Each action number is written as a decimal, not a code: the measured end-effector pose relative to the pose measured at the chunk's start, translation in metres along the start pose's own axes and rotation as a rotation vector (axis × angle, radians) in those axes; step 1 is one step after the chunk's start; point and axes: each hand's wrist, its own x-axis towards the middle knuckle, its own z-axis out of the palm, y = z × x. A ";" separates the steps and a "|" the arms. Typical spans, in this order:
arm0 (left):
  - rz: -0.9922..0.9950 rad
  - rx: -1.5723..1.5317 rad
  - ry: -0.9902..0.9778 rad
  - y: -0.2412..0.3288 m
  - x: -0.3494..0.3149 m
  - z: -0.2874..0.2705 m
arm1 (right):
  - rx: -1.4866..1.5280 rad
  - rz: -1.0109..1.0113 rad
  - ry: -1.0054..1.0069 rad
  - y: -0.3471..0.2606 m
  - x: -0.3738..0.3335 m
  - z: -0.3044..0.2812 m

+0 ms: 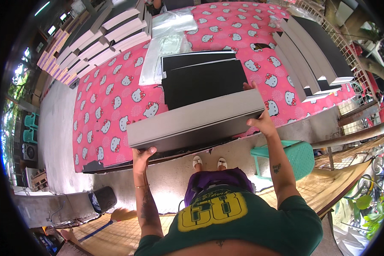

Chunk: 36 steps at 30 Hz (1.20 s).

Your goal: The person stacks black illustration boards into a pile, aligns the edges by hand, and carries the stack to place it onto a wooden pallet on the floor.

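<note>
Between my two hands is a thick stack of black sheets [196,114], tilted so that its long pale-grey edge faces up and a black face is towards me. My left hand [143,156] grips its left end, with the thumb on the near side. At the right end my right hand [260,119] is closed around it, thumb in front and some fingers showing beyond the far edge. Just behind the held stack lie flat black sheets [205,81], with a white-edged one at the back. The held stack hides their near part.
A table with a pink cartoon-print cover [102,102] is before me. Tall piles of sheets [102,38] stand at the far left, and more black stacks [315,51] at the right. Clear plastic wrap [166,42] lies behind. A green stool [298,160] stands near my right arm.
</note>
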 end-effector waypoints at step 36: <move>0.566 1.634 -0.295 0.098 0.017 0.225 | -0.267 0.073 0.799 -0.046 -0.050 0.054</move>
